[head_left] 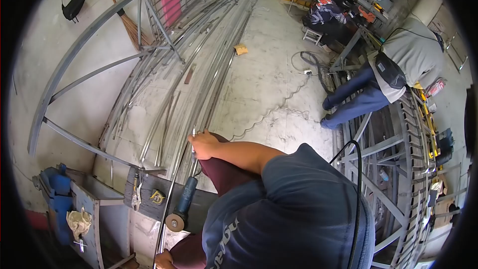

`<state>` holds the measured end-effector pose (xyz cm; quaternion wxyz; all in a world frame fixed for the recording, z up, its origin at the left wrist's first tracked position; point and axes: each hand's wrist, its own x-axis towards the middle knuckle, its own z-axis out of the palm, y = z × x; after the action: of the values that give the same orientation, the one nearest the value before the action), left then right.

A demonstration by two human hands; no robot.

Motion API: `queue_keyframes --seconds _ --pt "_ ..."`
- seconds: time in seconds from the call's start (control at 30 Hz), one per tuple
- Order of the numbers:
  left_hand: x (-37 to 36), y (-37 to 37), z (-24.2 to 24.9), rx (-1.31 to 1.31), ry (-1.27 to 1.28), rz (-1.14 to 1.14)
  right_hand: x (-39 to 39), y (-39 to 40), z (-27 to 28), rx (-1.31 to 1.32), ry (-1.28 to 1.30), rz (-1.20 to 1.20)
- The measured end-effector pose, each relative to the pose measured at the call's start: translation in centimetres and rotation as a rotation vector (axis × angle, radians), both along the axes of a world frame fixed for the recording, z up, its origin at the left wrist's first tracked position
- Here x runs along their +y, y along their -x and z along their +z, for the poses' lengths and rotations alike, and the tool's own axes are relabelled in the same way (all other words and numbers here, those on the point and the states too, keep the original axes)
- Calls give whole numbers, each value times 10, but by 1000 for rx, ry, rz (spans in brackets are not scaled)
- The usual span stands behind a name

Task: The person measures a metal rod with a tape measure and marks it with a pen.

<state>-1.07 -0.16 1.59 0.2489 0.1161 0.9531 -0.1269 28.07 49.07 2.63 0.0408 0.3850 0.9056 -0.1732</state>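
Note:
My right hand [203, 143] rests near my raised knee, its fingers closed around a slim white pen-like marker [193, 133] that points away. Low in the view, my left hand [164, 258] is closed on a long shiny metal bar [166, 211], partly cut off by the frame edge. Beside the bar lies a blue angle grinder [188, 194] with a brown disc [175, 222]. A yellow tape measure [157, 197] and locking pliers [136, 197] sit on a dark mat [128, 182] to the left.
Long metal bars [199, 69] cover the floor ahead. A curved steel frame [69, 65] leans at the left, above a metal cabinet [112, 201]. A co-worker [413, 52] bends over a steel truss [393, 204] at right; another person [326, 15] crouches farther back. A cable [284, 107] crosses the floor.

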Motion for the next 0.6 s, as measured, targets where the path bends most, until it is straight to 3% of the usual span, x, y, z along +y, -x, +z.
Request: queue_keyframes --seconds 0.6 --pt "-12 -2 0 -9 31 6 1 -2 0 9 24 -10"
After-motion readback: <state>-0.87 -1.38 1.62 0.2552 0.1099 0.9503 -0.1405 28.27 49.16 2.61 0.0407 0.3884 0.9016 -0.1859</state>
